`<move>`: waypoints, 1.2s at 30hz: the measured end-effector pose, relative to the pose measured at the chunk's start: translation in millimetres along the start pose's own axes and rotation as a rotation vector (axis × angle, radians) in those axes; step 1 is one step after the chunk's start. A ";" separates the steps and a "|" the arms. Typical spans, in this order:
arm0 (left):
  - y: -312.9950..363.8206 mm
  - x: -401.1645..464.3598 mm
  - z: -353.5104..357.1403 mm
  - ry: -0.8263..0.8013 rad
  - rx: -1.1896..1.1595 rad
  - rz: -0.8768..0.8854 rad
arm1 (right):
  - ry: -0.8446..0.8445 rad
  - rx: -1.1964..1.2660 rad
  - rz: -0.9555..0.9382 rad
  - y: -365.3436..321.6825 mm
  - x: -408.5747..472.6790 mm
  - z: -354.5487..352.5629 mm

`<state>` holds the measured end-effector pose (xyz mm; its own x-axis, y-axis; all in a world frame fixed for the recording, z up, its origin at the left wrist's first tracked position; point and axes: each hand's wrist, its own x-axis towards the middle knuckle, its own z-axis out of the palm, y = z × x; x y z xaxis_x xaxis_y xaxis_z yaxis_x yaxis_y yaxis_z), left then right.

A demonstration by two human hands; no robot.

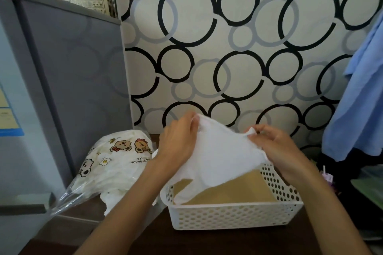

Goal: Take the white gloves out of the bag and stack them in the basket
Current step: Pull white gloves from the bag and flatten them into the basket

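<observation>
A white glove (219, 155) is stretched in the air above the white perforated basket (234, 216). My left hand (178, 141) pinches its upper left edge, and my right hand (275, 147) pinches its right corner. The glove's lower end hangs down into the basket's left side, over a tan bottom. To the left lies a clear plastic bag (112, 167) printed with cartoon bears, holding more white gloves; some of them spill from its open mouth near the basket.
The basket and bag sit on a dark wooden table (145, 238). A grey cabinet (68, 80) stands at the left, a circle-patterned wall behind. Blue cloth (360, 99) hangs at the right above dark clutter.
</observation>
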<state>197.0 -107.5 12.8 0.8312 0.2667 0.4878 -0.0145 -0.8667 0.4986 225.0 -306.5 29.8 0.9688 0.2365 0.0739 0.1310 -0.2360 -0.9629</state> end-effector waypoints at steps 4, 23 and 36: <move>-13.7 4.2 37.7 -0.386 0.242 0.001 | -0.194 -0.447 0.262 34.8 23.4 -5.5; -28.4 -10.6 48.8 -1.060 0.482 0.186 | -0.581 -1.091 0.086 71.3 29.6 5.8; -30.8 -15.1 -23.5 -0.610 -0.032 0.145 | -0.455 -1.115 0.102 54.5 36.9 10.7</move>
<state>171.8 -75.0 7.0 0.9870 -0.1490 0.0599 -0.1593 -0.8606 0.4836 265.7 -300.6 -22.7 0.8519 0.4267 -0.3038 0.3851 -0.9033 -0.1889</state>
